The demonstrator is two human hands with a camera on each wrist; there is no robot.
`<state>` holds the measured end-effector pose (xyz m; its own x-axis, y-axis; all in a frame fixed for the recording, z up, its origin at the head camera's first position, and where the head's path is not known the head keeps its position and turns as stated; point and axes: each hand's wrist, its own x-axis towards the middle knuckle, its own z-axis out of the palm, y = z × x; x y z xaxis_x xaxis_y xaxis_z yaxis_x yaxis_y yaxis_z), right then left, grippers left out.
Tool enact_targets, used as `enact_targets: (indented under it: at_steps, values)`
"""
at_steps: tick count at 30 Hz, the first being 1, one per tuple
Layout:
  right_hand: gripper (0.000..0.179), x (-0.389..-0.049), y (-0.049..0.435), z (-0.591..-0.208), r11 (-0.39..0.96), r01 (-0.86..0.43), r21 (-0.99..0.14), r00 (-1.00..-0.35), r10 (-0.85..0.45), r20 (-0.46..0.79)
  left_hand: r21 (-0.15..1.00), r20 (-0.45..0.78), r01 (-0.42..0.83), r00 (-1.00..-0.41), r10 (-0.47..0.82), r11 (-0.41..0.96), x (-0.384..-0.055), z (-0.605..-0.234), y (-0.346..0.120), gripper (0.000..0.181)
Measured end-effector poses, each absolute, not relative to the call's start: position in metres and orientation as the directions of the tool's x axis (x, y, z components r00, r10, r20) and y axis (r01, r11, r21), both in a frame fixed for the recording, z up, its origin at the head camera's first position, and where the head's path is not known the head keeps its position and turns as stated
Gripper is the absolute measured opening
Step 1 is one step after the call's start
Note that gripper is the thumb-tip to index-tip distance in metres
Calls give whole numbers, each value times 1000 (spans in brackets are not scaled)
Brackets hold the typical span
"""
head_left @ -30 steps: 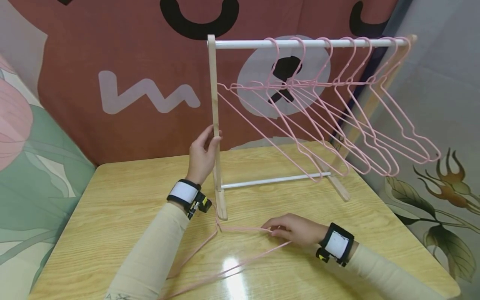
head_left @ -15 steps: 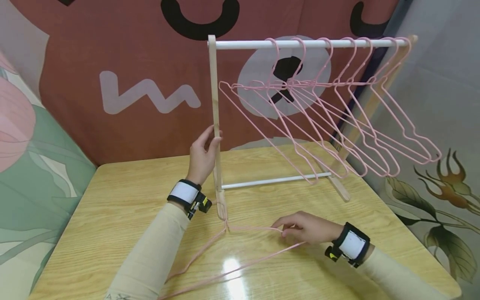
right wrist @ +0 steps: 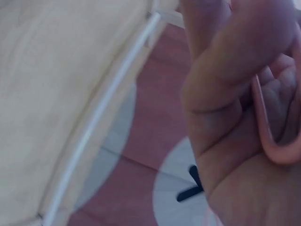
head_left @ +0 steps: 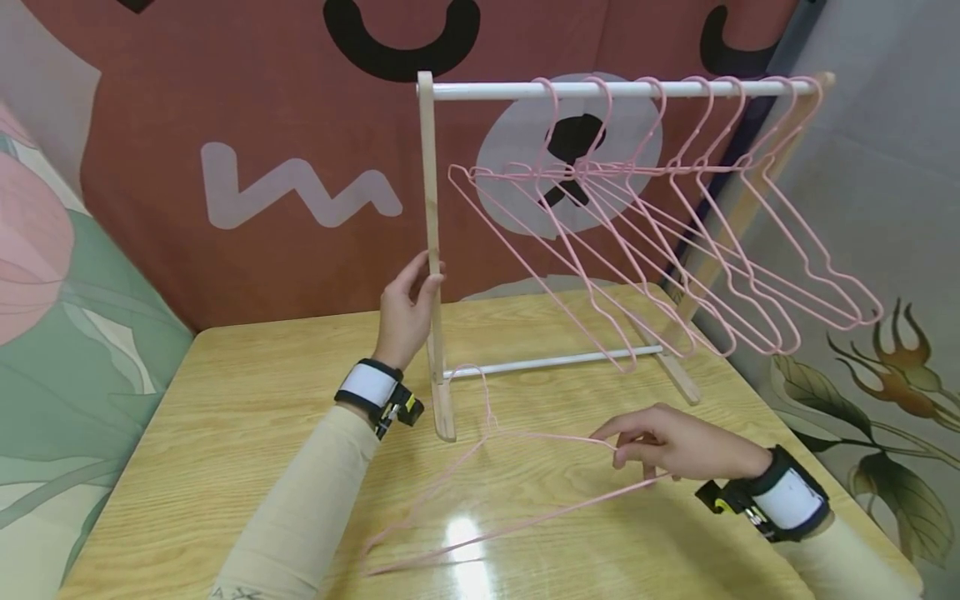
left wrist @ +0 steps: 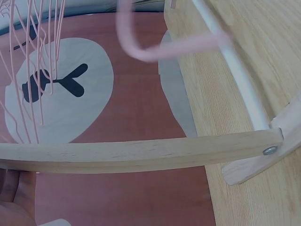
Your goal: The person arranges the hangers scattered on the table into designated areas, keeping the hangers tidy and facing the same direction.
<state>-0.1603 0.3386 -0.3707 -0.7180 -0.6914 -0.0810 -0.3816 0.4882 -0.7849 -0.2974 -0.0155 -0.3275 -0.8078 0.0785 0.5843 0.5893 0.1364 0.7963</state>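
Observation:
My left hand [head_left: 405,315] grips the left wooden upright [head_left: 429,183] of a small clothes rack, partway up. In the left wrist view only a few fingers [left wrist: 16,197] show, under that upright. My right hand [head_left: 693,442] holds a pink clothes hanger [head_left: 562,508] by its right end, between thumb and fingers. The hanger is tilted over the table, its hook up beside the foot of the upright. Close up in the right wrist view, the bent hanger end [right wrist: 282,153] lies against the palm. A blurred pink piece of hanger [left wrist: 183,47] crosses the left wrist view.
Several pink hangers [head_left: 573,169] hang from the rack's white top rail [head_left: 487,91], mostly towards its right. A white lower bar [head_left: 555,362] joins the rack's feet. The rack stands on a wood-grain table [head_left: 262,433] before a patterned cloth [head_left: 247,275].
My right hand has moved right and slightly up, drawing the hanger along; its hook has risen into view beside the upright. The left hand stays on the upright.

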Motion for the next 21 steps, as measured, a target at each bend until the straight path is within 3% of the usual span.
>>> enact_targets:
  at_steps: [13,18,21]
  values:
    - [35,-134,363,-328,479,-420,-771,-740,-672,-14,796,590,595,-804,80,114,-299,-329,-15,37]
    - [45,-123,376,-303,530,-504,-682,-749,-662,40,794,591,597,-803,83,115,-299,-328,-15,38]
    - [52,-115,384,-286,588,-593,-550,-752,-649,118,793,593,599,-801,86,116,-299,-328,-15,38]
